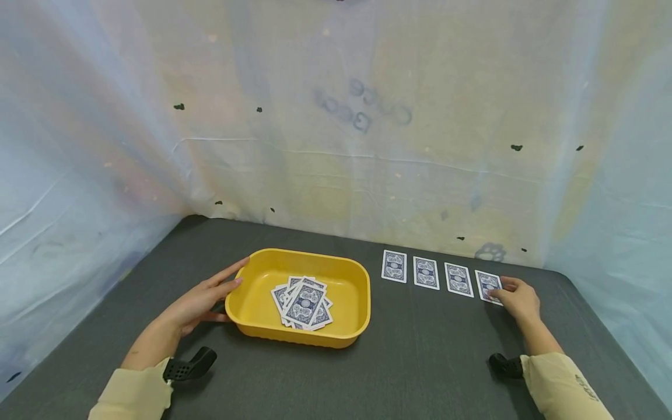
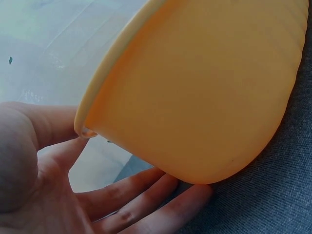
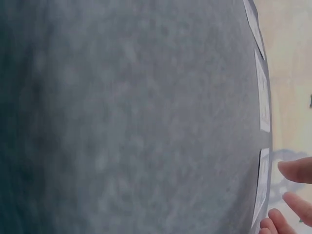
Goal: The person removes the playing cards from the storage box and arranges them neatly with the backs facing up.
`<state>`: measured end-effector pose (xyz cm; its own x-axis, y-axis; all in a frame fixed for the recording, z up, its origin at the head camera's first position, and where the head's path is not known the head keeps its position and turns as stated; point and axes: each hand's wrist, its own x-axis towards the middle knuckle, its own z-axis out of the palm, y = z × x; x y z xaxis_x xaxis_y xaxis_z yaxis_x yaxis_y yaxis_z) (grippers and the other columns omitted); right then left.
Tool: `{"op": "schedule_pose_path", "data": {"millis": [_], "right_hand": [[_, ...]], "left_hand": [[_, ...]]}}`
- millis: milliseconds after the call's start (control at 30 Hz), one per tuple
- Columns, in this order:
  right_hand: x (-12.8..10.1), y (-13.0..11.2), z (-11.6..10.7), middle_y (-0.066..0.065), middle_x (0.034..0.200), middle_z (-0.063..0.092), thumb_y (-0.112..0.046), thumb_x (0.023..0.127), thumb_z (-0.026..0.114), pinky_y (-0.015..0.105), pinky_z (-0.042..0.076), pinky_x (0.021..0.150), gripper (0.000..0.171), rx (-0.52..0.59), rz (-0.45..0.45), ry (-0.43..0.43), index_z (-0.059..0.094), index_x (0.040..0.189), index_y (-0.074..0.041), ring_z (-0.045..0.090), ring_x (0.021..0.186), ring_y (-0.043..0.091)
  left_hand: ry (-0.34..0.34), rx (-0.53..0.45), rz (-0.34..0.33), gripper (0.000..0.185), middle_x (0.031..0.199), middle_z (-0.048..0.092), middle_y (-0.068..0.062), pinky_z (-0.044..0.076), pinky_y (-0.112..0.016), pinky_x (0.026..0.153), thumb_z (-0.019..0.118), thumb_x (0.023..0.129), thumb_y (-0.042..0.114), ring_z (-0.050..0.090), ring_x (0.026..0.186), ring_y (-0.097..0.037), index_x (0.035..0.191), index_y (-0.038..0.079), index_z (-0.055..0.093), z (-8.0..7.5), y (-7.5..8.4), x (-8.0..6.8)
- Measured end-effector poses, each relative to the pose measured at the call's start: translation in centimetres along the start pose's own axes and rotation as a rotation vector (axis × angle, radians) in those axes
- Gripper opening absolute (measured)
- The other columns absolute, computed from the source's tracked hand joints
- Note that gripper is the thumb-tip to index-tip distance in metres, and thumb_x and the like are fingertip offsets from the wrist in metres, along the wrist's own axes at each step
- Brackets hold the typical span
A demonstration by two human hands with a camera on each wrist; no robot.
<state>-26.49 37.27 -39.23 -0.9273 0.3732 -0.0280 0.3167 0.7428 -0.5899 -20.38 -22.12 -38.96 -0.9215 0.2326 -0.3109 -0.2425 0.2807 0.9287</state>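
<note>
A yellow plastic basin [image 1: 336, 262] stands left of centre on the dark table, with a loose pile of face-down playing cards [image 1: 304, 303] in it. My left hand [image 1: 202, 300] rests against the basin's left end, fingers spread along its rim and outer wall. The left wrist view shows those extended fingers [image 2: 131, 195] touching the wall near its base. At the far right, my right hand [image 1: 517, 297] is at the rightmost playing card [image 1: 485, 283], its thumb over the card. In the right wrist view the fingertips [image 3: 290, 168] stand apart, with nothing visible between them.
Several face-down cards lie in a slanting row near the table's back edge, among them the leftmost card [image 1: 394, 266]. Translucent plastic sheeting [image 1: 336, 146] hangs behind and at both sides. Dark cloth-like table surface [image 1: 409, 361] lies in front.
</note>
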Motion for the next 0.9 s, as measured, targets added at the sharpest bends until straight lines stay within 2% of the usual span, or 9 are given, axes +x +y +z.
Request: {"op": "schedule_pose_path", "data": {"millis": [300,467,600,700,767,900], "right_hand": [[-1.0,-2.2,0.7,0.035,0.137,0.043,-0.019,0.090,0.061,0.055,0.039,0.099,0.057,0.065,-0.089,-0.030,0.043,0.137,0.008,0.044,0.125,0.048],[-1.6,-3.6,1.4,0.035,0.137,0.042,-0.021,0.091,0.061,0.056,0.040,0.099,0.059,0.101,-0.159,-0.076,0.041,0.139,0.007,0.043,0.125,0.049],[-2.0,-4.7,2.1,0.033,0.137,0.045,-0.022,0.091,0.062,0.052,0.046,0.093,0.059,0.119,-0.201,-0.094,0.041,0.140,0.004,0.045,0.125,0.046],[-2.6,-5.7,2.6,0.032,0.136,0.046,-0.021,0.092,0.062,0.052,0.047,0.092,0.058,0.149,-0.245,-0.112,0.041,0.140,0.004,0.046,0.125,0.046],[-3.0,-6.3,2.8,0.033,0.137,0.045,-0.019,0.092,0.062,0.055,0.043,0.097,0.058,0.179,-0.276,-0.136,0.040,0.141,0.004,0.045,0.125,0.046],[-3.7,-7.7,3.0,0.032,0.135,0.048,-0.017,0.092,0.064,0.052,0.046,0.095,0.056,0.192,-0.326,-0.147,0.043,0.140,0.004,0.048,0.124,0.045]], "left_hand": [[-0.009,-0.001,0.004,0.070,0.161,0.003,-0.017,0.053,-0.047,0.086,0.048,0.097,0.051,0.022,0.140,-0.045,0.154,0.035,0.013,-0.2,-0.2,0.1],[-0.013,-0.003,0.006,0.069,0.161,0.002,-0.018,0.053,-0.047,0.086,0.048,0.097,0.052,0.022,0.140,-0.045,0.154,0.035,0.012,-0.2,-0.3,0.2],[-0.015,-0.008,0.006,0.069,0.161,0.002,-0.017,0.053,-0.047,0.086,0.048,0.097,0.051,0.021,0.141,-0.045,0.154,0.036,0.012,-0.2,-0.4,0.2],[-0.015,-0.012,0.006,0.069,0.161,0.002,-0.018,0.053,-0.048,0.086,0.048,0.097,0.051,0.020,0.141,-0.046,0.154,0.036,0.013,-0.2,-0.5,0.2],[-0.015,-0.013,0.005,0.069,0.161,0.003,-0.018,0.052,-0.048,0.086,0.048,0.097,0.051,0.020,0.141,-0.046,0.154,0.036,0.013,-0.2,-0.4,0.2],[-0.017,-0.013,0.005,0.069,0.161,0.003,-0.018,0.052,-0.048,0.087,0.048,0.097,0.051,0.020,0.141,-0.046,0.154,0.035,0.013,-0.2,-0.3,0.2]]}}
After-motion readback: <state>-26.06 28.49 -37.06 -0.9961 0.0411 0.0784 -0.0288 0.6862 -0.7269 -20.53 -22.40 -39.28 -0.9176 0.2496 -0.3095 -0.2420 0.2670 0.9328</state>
